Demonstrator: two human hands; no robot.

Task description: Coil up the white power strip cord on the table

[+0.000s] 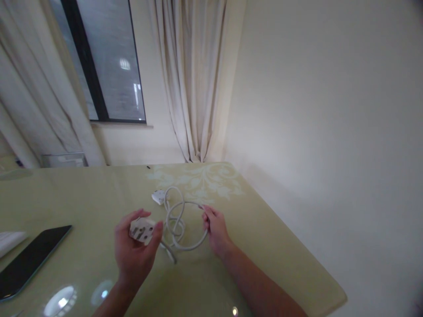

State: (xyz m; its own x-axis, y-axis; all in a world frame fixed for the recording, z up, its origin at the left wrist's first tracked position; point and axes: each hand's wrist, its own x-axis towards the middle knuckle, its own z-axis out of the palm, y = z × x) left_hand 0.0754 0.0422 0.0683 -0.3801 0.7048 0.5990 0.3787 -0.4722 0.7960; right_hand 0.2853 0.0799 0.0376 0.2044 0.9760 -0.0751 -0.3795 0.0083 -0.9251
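Observation:
My left hand (134, 248) is closed round a white plug block (142, 230) with its pins facing up. A white cable (180, 224) runs from it in loose loops over the pale green table (99, 198). My right hand (214, 229) pinches the cable at the right side of the loop. The cable's far end is a small white connector block (159, 196), lying on the table beyond the loops.
A dark tablet or phone (31, 259) lies at the left, next to a white object (9, 241) at the frame's edge. The table's right edge runs close to a plain wall (330, 132). Curtains (193, 79) and a window (105, 61) stand behind the table.

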